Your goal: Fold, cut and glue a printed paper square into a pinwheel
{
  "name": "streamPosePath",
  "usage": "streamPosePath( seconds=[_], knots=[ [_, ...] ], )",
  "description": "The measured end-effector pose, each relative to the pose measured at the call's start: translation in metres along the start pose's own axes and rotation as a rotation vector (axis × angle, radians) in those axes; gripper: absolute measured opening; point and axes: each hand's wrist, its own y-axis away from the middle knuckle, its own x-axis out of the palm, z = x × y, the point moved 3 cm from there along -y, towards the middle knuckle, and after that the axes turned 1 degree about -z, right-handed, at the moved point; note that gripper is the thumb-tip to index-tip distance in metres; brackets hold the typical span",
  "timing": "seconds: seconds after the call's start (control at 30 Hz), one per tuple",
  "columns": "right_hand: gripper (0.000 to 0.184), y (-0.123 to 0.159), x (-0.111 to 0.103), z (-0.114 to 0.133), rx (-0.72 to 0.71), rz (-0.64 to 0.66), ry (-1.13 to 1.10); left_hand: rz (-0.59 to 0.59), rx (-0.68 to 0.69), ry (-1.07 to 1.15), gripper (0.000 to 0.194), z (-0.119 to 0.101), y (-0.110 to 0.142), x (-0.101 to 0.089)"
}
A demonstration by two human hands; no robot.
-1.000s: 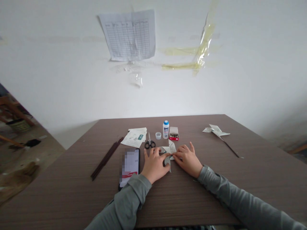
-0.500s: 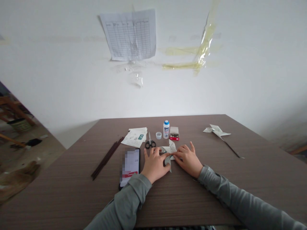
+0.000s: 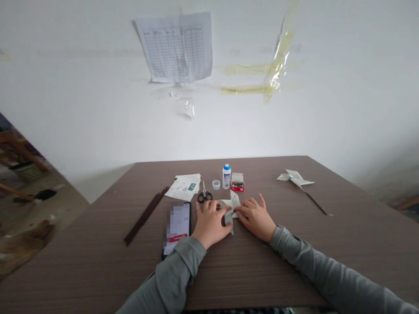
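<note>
A paper pinwheel (image 3: 235, 199) with folded pale blades lies on the table between my hands. My left hand (image 3: 211, 224) grips its left and near side, with the thumb and fingers curved around a blade. From the right, the fingertips of my right hand (image 3: 257, 219) pinch the pinwheel close to its middle, and one finger sticks up. My fingers hide part of the centre and the left blade. Just beyond my left hand lie scissors (image 3: 204, 197) with black handles.
A phone (image 3: 177, 229), dark sticks (image 3: 146, 216) and paper sheets (image 3: 184, 187) lie to the left. Behind the pinwheel stand a small cup (image 3: 216, 185), a blue-capped bottle (image 3: 226, 177) and a red box (image 3: 237, 186) of small metal pieces. Another pinwheel (image 3: 296, 178) on a stick lies right.
</note>
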Motion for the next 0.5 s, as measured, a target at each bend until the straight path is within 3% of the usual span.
streamPosePath(
  seconds=[0.33,0.5],
  knots=[
    [0.032,0.0004,0.0038,0.0006,0.038,0.037,-0.023,0.014,-0.005,-0.026,0.053,-0.0029,-0.0024,0.0011],
    [0.028,0.0020,0.0060,-0.0011,0.038,-0.005,-0.028,0.013,-0.004,-0.032,0.052,-0.0036,-0.0042,0.0010]
  ],
)
